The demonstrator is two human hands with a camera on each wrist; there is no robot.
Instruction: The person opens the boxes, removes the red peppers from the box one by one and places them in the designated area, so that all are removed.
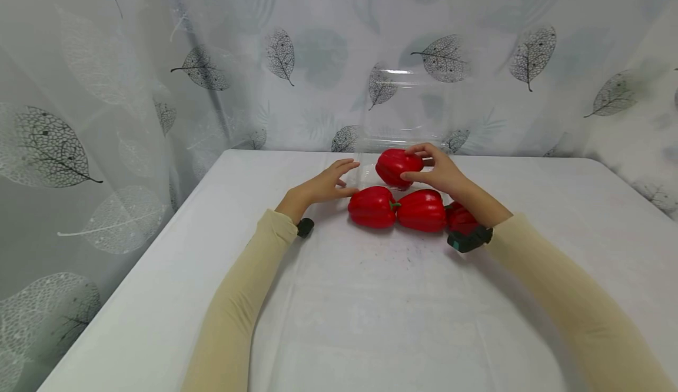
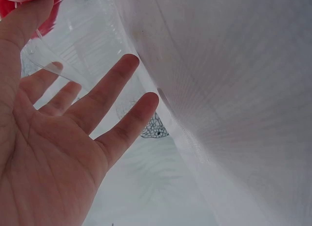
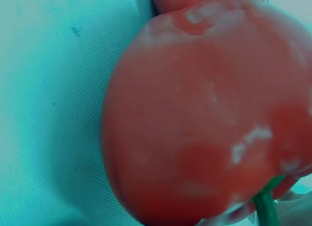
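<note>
My right hand (image 1: 436, 171) grips a red bell pepper (image 1: 393, 167) at the clear plastic container (image 1: 366, 175), thumb at its near side and fingers over its top. The container's see-through lid (image 1: 408, 118) stands up behind. My left hand (image 1: 325, 185) is at the container's left side with fingers spread; its thumb overlaps a red pepper in the left wrist view. In front lie a left pepper (image 1: 372, 208), a middle pepper (image 1: 422, 211) and a right pepper (image 1: 459, 220), partly hidden by my right wrist. One pepper with a green stem (image 3: 265, 206) fills the right wrist view.
A white cloth covers the table (image 1: 381, 321). Behind it and on the left hangs a leaf-patterned curtain (image 1: 318, 56). Dark wrist cameras sit on both forearms, the right one (image 1: 468, 239) close against the right pepper.
</note>
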